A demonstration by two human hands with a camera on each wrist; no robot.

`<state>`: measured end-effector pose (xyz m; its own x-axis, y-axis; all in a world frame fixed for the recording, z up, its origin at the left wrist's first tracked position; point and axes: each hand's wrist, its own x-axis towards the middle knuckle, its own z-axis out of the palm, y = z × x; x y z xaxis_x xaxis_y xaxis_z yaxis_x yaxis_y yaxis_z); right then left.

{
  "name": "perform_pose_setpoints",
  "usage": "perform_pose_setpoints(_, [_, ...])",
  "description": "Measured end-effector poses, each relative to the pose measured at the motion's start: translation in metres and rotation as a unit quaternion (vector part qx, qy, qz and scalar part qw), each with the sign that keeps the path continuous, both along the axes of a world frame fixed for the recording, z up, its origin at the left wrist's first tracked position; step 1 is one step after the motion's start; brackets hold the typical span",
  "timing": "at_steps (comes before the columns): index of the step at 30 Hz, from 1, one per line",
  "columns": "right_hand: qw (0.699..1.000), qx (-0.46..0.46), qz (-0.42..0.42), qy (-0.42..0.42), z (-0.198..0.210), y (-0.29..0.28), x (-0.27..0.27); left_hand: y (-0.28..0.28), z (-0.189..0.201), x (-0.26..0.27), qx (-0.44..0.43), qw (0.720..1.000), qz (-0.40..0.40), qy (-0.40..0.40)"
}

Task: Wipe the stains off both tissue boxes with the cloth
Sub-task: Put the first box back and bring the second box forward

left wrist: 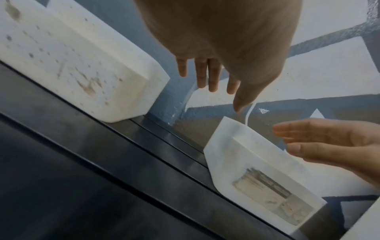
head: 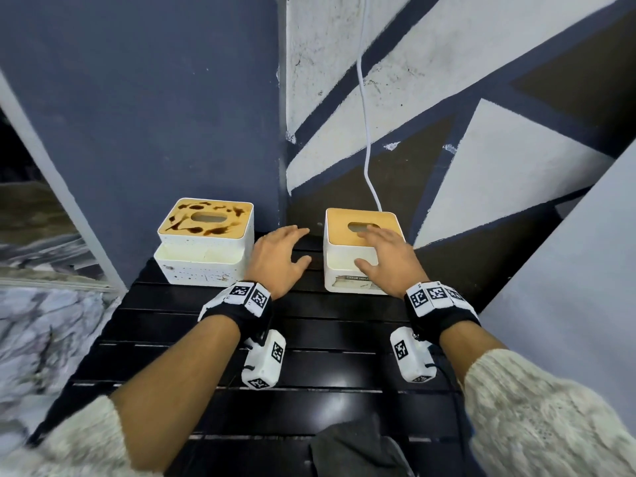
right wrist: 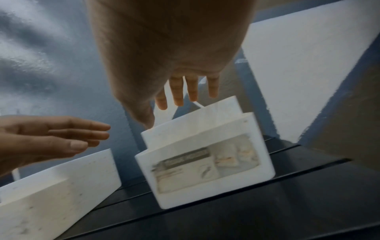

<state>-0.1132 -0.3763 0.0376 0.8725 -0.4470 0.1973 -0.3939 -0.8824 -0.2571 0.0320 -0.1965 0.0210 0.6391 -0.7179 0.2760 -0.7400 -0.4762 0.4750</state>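
Brown stains blotch the wooden lid of the left tissue box (head: 205, 220); right of it the other tissue box (head: 361, 249) looks clean. Both hands hover empty, fingers spread: left hand (head: 280, 256) between the 2 boxes, right hand (head: 387, 261) above the clean one. The grey cloth (head: 358, 449) lies on the black worktop (head: 327, 356), well nearer the person, so picking it up likely comes next.

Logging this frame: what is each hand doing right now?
Left hand: open, empty, between the boxes.
Right hand: open, empty, over the right box.
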Motion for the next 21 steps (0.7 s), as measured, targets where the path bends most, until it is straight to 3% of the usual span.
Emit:
perform_pose_setpoints(7, [0.999, -0.002, 0.052, 0.013, 0.000, 0.067, 0.066, 0.071, 0.009, 0.049, 0.030, 0.998, 0.058, -0.022])
perform_pose_setpoints(12, [0.995, 0.057, 0.082, 0.014, -0.005, 0.117, 0.111, 0.125, 0.003, 0.091, 0.032, 0.995, 0.094, -0.020])
perform_pose_setpoints(16, [0.989, 0.112, 0.096, 0.020, -0.011, 0.149, 0.140, 0.156, -0.001, 0.115, 0.049, 0.989, 0.137, 0.011])
perform_pose_setpoints(21, [0.986, 0.154, 0.056, -0.019, -0.020, 0.168, 0.155, 0.175, -0.013, 0.133, 0.043, 0.988, 0.106, 0.100])
